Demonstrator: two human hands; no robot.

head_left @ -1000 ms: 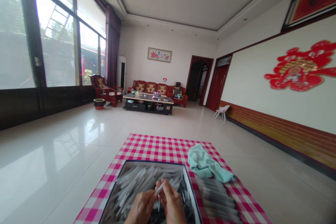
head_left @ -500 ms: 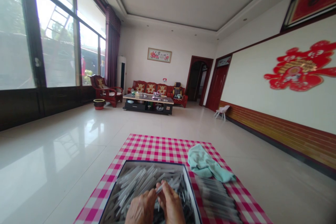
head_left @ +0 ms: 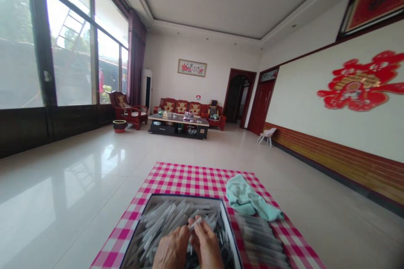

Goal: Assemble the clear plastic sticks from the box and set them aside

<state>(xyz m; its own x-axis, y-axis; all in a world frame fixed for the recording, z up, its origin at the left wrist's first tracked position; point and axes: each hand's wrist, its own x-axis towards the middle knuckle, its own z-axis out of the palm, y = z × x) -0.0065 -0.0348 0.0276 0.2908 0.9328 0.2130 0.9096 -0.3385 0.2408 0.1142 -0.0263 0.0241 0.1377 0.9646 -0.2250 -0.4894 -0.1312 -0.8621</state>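
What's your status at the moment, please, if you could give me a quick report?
Right hand pinching a slim white tube; left hand beside it. Both over an open box of tubes. Teal towel right of the box.

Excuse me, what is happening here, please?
A person sits over an open box of white sticks, on a pink checked cloth. The right hand pinches one white stick, with the left hand close beside it. A green towel lies next to the box.

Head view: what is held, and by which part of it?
A thin white tube, in the fingertips of the left hand and right hand; the exact part is unclear.
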